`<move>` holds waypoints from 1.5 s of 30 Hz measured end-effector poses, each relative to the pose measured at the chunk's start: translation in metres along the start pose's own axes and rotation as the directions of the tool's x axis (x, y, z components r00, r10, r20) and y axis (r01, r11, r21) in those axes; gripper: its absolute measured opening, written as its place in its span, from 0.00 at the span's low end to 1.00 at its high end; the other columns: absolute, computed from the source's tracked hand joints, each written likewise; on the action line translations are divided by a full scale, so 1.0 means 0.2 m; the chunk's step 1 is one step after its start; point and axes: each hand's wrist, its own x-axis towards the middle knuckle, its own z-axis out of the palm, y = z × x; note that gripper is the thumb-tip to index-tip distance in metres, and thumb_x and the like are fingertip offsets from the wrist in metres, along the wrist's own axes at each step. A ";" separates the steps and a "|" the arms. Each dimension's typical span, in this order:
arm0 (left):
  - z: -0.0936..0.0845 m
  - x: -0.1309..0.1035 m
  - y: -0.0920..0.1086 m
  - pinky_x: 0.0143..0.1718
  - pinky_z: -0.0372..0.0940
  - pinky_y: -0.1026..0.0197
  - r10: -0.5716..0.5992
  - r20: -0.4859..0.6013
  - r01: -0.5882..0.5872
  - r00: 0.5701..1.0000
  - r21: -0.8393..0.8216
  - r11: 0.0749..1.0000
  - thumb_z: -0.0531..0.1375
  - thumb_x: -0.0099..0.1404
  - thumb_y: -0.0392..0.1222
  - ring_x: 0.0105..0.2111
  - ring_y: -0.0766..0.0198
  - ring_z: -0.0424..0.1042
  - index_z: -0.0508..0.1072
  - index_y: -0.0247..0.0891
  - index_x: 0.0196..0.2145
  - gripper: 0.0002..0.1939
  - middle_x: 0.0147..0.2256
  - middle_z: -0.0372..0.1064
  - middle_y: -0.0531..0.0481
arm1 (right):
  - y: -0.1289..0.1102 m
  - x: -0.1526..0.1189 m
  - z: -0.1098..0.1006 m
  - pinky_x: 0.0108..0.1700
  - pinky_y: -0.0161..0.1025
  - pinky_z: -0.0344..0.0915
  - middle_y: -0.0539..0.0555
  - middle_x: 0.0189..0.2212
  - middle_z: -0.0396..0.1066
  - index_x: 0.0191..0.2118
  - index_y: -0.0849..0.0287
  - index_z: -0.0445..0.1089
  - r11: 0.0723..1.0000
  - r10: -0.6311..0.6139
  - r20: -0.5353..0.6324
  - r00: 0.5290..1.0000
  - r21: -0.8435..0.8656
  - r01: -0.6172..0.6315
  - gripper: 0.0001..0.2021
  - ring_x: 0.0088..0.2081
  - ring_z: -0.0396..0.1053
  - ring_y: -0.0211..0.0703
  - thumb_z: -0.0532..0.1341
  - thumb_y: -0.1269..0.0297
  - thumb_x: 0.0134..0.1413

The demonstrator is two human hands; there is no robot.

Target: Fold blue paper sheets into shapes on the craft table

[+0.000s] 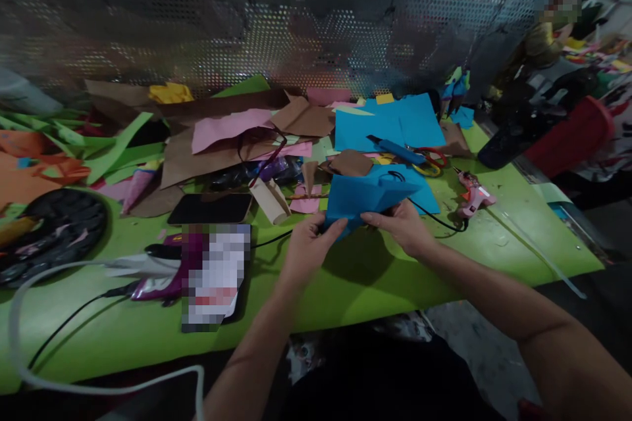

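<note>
i am holding a folded blue paper [368, 200] up over the green desk [375, 283], and both my hands are pinching its lower edge. my left hand [310, 247] is gripping the lower left corner, with the thumb lying on top of the sheet and the fingers curling under it. my right hand [402, 227] is gripping the lower right part the same way, thumb on top, just beside my left one. the paper is rising away from my hands, tilted up toward its far right corner.

just beyond my right hand a pink glue gun [473, 196] is lying on the desk, its black cord [434, 220] running back toward my right hand and passing behind the paper. further out past the paper, more blue sheets [395, 120] are lying flat, with scissors [427, 159] with red and yellow handles on them. beyond my left hand a dark phone [211, 208] is lying face up, and near it a small paper tube [270, 202]. behind those, brown and pink paper scraps [232, 138] are piling up. far off to my left, green strips [113, 148] are spreading across the desk.
</note>
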 end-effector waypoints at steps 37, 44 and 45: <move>-0.01 0.01 0.01 0.25 0.57 0.64 0.052 0.165 -0.054 0.985 0.007 0.998 0.63 0.61 0.47 0.21 0.69 0.64 0.66 0.40 0.30 0.11 0.20 0.66 0.58 | -0.04 0.03 -0.10 0.23 0.36 0.66 0.52 0.19 0.74 0.21 0.60 0.75 0.999 0.030 -0.069 0.997 -0.023 -0.032 0.19 0.20 0.68 0.37 0.75 0.48 0.39; -0.02 0.00 0.04 0.29 0.60 0.63 0.030 0.126 -0.041 0.992 0.082 0.996 0.64 0.60 0.48 0.27 0.66 0.67 0.70 0.38 0.31 0.11 0.26 0.70 0.53 | -0.02 0.03 -0.16 0.25 0.37 0.65 0.54 0.20 0.75 0.19 0.59 0.76 0.998 -0.028 -0.154 0.988 -0.053 0.020 0.18 0.20 0.67 0.37 0.73 0.50 0.45; -0.02 0.00 0.04 0.30 0.61 0.62 0.027 0.133 -0.036 0.991 0.064 0.997 0.65 0.58 0.49 0.29 0.64 0.68 0.71 0.38 0.33 0.13 0.28 0.71 0.52 | -0.02 0.03 -0.16 0.25 0.37 0.65 0.54 0.20 0.75 0.19 0.59 0.76 0.998 -0.030 -0.150 0.988 -0.055 0.022 0.18 0.21 0.67 0.38 0.73 0.50 0.45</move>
